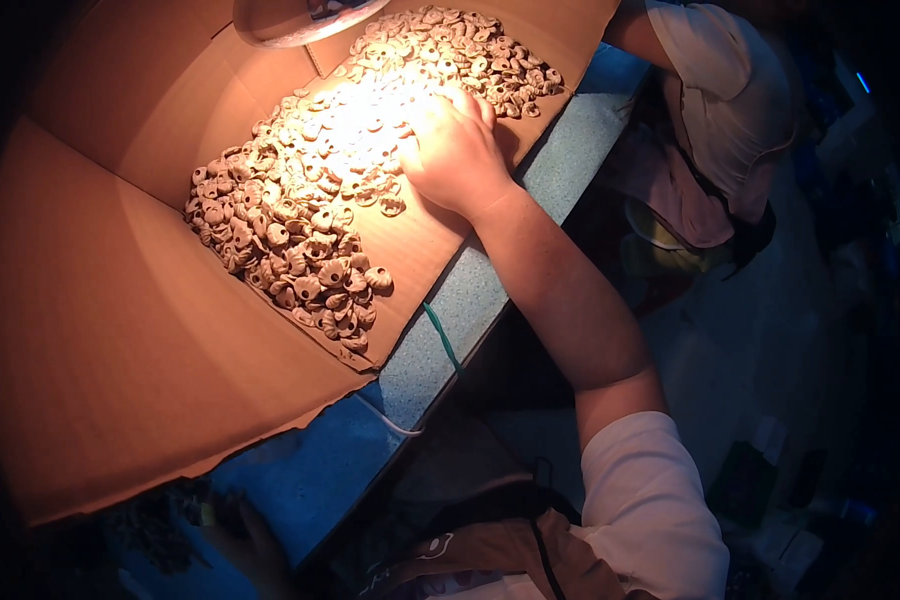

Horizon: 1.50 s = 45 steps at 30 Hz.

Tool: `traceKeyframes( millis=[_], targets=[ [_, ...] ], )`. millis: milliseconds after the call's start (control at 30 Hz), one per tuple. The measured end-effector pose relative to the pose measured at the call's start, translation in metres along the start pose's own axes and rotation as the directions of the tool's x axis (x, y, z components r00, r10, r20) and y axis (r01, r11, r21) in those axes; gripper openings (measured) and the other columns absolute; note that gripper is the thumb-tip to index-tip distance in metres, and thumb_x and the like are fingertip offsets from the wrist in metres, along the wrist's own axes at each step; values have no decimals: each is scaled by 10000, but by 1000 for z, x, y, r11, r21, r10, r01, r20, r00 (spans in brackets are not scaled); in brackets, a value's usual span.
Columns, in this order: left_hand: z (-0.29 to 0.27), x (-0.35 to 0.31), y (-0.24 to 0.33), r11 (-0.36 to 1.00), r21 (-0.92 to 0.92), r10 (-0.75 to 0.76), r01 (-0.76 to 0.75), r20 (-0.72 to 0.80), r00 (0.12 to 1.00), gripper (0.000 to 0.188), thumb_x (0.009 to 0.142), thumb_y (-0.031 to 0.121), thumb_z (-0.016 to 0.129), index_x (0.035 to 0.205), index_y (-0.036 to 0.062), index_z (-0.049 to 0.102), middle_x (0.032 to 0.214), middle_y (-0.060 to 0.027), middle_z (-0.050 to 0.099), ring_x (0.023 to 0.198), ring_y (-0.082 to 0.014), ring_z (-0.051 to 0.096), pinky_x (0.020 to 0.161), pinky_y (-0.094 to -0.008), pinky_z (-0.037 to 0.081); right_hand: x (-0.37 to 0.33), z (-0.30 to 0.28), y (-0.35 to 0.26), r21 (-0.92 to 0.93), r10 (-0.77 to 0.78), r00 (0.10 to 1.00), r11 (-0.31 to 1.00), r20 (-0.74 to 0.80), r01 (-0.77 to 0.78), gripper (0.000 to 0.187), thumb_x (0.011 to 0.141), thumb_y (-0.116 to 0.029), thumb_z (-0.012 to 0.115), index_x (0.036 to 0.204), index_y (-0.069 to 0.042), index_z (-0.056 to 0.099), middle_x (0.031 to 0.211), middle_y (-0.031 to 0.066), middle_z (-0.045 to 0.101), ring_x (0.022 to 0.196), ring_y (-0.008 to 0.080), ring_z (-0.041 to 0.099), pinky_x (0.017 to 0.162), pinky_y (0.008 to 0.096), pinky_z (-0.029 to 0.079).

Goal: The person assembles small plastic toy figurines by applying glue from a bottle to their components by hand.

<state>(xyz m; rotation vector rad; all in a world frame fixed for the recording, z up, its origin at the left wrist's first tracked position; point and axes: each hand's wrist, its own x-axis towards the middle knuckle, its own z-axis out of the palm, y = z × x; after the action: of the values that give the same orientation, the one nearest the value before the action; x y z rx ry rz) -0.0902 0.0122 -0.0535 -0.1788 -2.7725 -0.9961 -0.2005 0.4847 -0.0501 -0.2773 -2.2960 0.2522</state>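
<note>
My right hand (455,155) lies palm down on a spread of small beige pieces (310,240), which are ribbed, curled like shells, many with a dark hole. Its thumb and fingers look apart, resting on the pieces. Glare from a bright lamp washes out the fingertips, and I make out nothing held. The pieces lie on the bottom of an open cardboard box (160,350), in a near heap and a far heap (460,55) with a thinner, brightly lit stretch between them. My left hand does not show.
A round lamp shade (305,22) hangs above the box. Along the near side runs a speckled pale-blue table edge (440,320) with a green tie (442,335). Another person (720,110) sits at the upper right. A dim hand (245,530), seemingly someone else's, shows at lower left beside dark pieces.
</note>
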Motion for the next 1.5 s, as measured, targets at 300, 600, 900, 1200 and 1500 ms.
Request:
traceKeyframes(
  millis=[300, 600, 900, 1200, 1500],
  targets=[
    [1, 0, -4, 997, -61, 55, -56, -17, 998, 413, 889, 49, 486, 1279, -6, 361, 1168, -147, 480, 1020, -214, 502, 866, -318, 418, 4, 0, -4, 54, -78, 997, 996, 16, 77, 225, 731, -216, 482, 855, -73, 603, 952, 111, 579, 998, 302, 470, 921, 440, 293],
    [2, 1, -1, 997, -49, 62, -62, -1, 998, 418, 878, 46, 506, 1269, -4, 366, 1134, -133, 490, 998, -204, 504, 855, -317, 422, -2, -8, -4, 186, -198, 975, 966, 102, 177, 283, 703, -83, 512, 921, -196, 652, 974, 23, 583, 1018, 228, 466, 913, 394, 295],
    [3, 1, 2, 987, -136, 87, -89, -22, 996, 408, 875, 38, 506, 1254, -19, 367, 1084, -130, 505, 959, -196, 513, 837, -310, 427, 6, -18, -1, 280, -51, 995, 957, -91, 75, 220, 709, -98, 498, 886, -122, 627, 859, 89, 566, 883, 272, 517, 819, 386, 378],
    [-11, -11, 18, 973, -210, 60, -90, -143, 988, 550, 828, -17, 525, 1320, 31, 284, 999, -82, 480, 919, -166, 516, 776, -278, 422, -112, -100, -102, 502, -181, 913, 788, -365, 357, 265, 691, -27, 577, 952, -72, 580, 841, 44, 556, 732, 198, 541, 680, 334, 411],
    [22, -25, 38, 861, -504, 48, -70, -57, 997, 534, 827, -9, 541, 1305, 25, 307, 1070, -96, 485, 962, -189, 500, 852, -303, 417, -140, -86, -194, 713, -320, 947, 668, 15, 214, 482, 649, -151, 660, 1090, -18, 517, 886, 73, 556, 679, 201, 541, 586, 312, 428]
  ],
)
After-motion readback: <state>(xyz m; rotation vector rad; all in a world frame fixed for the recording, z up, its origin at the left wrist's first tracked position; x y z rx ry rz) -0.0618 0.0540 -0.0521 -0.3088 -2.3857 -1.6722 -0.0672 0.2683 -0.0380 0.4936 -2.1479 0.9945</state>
